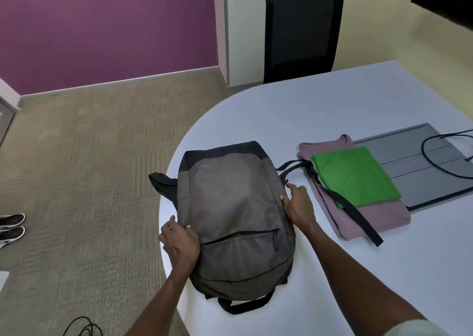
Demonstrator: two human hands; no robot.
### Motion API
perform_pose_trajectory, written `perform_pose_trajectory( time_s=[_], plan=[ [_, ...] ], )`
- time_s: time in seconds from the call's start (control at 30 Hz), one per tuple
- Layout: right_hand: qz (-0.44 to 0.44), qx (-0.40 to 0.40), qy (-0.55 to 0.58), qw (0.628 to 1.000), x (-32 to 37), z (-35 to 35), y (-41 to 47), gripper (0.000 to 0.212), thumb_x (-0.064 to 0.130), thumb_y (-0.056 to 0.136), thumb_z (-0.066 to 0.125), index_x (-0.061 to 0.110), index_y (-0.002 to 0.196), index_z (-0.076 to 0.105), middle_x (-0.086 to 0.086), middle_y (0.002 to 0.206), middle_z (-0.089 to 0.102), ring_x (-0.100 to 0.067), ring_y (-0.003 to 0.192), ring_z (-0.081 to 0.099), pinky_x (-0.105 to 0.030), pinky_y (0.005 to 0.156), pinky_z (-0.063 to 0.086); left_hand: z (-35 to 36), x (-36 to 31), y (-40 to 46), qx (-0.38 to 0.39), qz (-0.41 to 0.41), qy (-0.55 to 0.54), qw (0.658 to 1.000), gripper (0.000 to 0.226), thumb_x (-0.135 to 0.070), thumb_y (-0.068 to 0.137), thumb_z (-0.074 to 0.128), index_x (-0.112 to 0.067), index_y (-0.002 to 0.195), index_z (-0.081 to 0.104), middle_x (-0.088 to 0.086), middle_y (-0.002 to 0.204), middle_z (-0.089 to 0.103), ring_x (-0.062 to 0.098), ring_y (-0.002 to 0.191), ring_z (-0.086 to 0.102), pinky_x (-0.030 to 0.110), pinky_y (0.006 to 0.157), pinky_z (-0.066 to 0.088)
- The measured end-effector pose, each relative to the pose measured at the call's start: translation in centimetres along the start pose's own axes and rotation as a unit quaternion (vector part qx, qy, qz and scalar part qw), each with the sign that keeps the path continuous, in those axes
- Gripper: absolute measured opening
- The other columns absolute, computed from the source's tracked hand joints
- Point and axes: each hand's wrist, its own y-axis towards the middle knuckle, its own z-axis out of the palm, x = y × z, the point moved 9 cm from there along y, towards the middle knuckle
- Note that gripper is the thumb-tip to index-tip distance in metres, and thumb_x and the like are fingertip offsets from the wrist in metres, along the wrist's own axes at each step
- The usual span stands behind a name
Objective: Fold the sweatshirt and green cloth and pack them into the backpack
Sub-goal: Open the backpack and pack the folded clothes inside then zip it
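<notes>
A: Backpack (235, 215) flat at the white table's (294, 110) rounded end, left hand (179, 243) gripping its left edge, right hand (298, 205) pinching the right side.

B: And the clothes?

A: Green cloth (355, 177) folded atop the folded sweatshirt (378, 218), just right, a strap (358, 218) across them. Black chair (302, 34) beyond, purple wall (107, 28), beige carpet (89, 156).

A backpack (235, 215) lies near the worktop's (294, 110) left edge; to its right, a folded cloth (355, 177) rests on a sweatshirt (368, 218).
</notes>
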Motion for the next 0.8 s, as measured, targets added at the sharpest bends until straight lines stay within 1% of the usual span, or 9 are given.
perform_pose_trajectory(
  time_s=[0.07, 0.13, 0.2, 0.3, 0.4, 0.5, 0.6, 0.7, 0.8],
  plan=[
    [-0.038, 0.003, -0.009, 0.999, 0.5, -0.3, 0.1, 0.044, 0.018, 0.094, 0.059, 0.013, 0.137, 0.051, -0.015, 0.121, 0.052, -0.032, 0.11, 0.053, -0.041, 0.093, 0.047, -1.2, -3.1, -1.6, -0.041, 0.074, -0.006, 0.996, 0.048, -0.004, 0.086, 0.061, 0.0, 0.132, 0.048, 0.022, 0.134, 0.047, 0.043, 0.124, 0.04, 0.056, 0.098, 0.039],
    [-0.061, 0.0, -0.008, 0.998, 1.0, -0.5, 0.3, 0.041, 0.011, 0.093, 0.057, 0.012, 0.134, 0.054, -0.014, 0.119, 0.054, -0.031, 0.11, 0.054, -0.04, 0.092, 0.047, -1.3, -6.2, -3.4, -0.057, 0.156, -0.002, 0.986, 0.043, -0.008, 0.086, 0.062, -0.007, 0.128, 0.052, 0.014, 0.132, 0.049, 0.035, 0.12, 0.043, 0.05, 0.096, 0.042],
    [-0.055, -0.004, 0.01, 0.998, 1.1, -0.7, 0.7, 0.038, 0.006, 0.094, 0.05, 0.01, 0.131, 0.057, -0.014, 0.118, 0.055, -0.031, 0.11, 0.055, -0.038, 0.091, 0.046, -0.5, -8.8, -5.2, -0.056, 0.232, -0.006, 0.971, 0.031, -0.013, 0.087, 0.061, -0.01, 0.119, 0.058, 0.01, 0.121, 0.056, 0.029, 0.109, 0.051, 0.045, 0.091, 0.047],
    [-0.054, 0.006, 0.012, 0.998, 0.8, -0.9, 1.5, 0.043, -0.001, 0.09, 0.048, 0.009, 0.131, 0.058, -0.015, 0.122, 0.056, -0.03, 0.113, 0.054, -0.034, 0.091, 0.042, 1.7, -11.5, -7.9, -0.013, 0.321, -0.052, 0.945, 0.02, -0.008, 0.088, 0.063, -0.007, 0.107, 0.063, 0.009, 0.103, 0.061, 0.023, 0.095, 0.056, 0.043, 0.082, 0.053],
    [-0.106, 0.03, -0.022, 0.994, 1.0, -0.6, 2.2, 0.043, 0.006, 0.086, 0.058, 0.008, 0.128, 0.061, -0.013, 0.124, 0.062, -0.03, 0.114, 0.057, -0.037, 0.091, 0.046, 4.2, -13.6, -10.5, 0.059, 0.375, -0.037, 0.925, 0.011, -0.013, 0.09, 0.064, -0.012, 0.101, 0.064, 0.002, 0.096, 0.06, 0.016, 0.088, 0.056, 0.034, 0.078, 0.053],
    [-0.09, 0.02, -0.051, 0.994, 0.5, -1.2, 2.9, 0.017, 0.011, 0.083, 0.061, 0.006, 0.094, 0.073, -0.013, 0.094, 0.073, -0.032, 0.089, 0.065, -0.037, 0.071, 0.052, 6.2, -15.2, -13.2, 0.126, 0.393, -0.004, 0.911, 0.015, -0.034, 0.092, 0.062, -0.019, 0.096, 0.063, -0.005, 0.092, 0.06, 0.01, 0.082, 0.055, 0.024, 0.073, 0.047],
    [-0.033, 0.034, -0.048, 0.998, -0.9, -1.2, 3.3, 0.014, 0.006, 0.081, 0.061, 0.004, 0.073, 0.072, -0.012, 0.074, 0.072, -0.029, 0.07, 0.066, -0.033, 0.06, 0.052, 8.4, -16.1, -15.2, 0.187, 0.374, 0.042, 0.907, 0.038, -0.057, 0.085, 0.061, -0.021, 0.096, 0.059, -0.005, 0.095, 0.06, 0.012, 0.084, 0.056, 0.027, 0.073, 0.048],
    [0.042, 0.079, 0.016, 0.996, -2.3, -0.2, 2.7, 0.015, 0.004, 0.082, 0.056, 0.003, 0.07, 0.064, -0.014, 0.069, 0.069, -0.029, 0.059, 0.067, -0.036, 0.053, 0.057, 10.3, -17.1, -15.9, 0.195, 0.36, 0.105, 0.906, 0.054, -0.067, 0.083, 0.06, -0.016, 0.102, 0.057, 0.001, 0.1, 0.06, 0.018, 0.088, 0.058, 0.031, 0.074, 0.049],
    [0.096, 0.168, 0.128, 0.973, -2.4, 0.5, 0.4, 0.013, 0.001, 0.087, 0.058, 0.003, 0.075, 0.063, -0.019, 0.072, 0.069, -0.024, 0.053, 0.065, -0.03, 0.048, 0.057, 11.5, -18.1, -15.8, 0.176, 0.346, 0.128, 0.913, 0.063, -0.061, 0.088, 0.058, -0.008, 0.123, 0.054, 0.011, 0.119, 0.06, 0.024, 0.105, 0.059, 0.031, 0.086, 0.046]
  ],
)
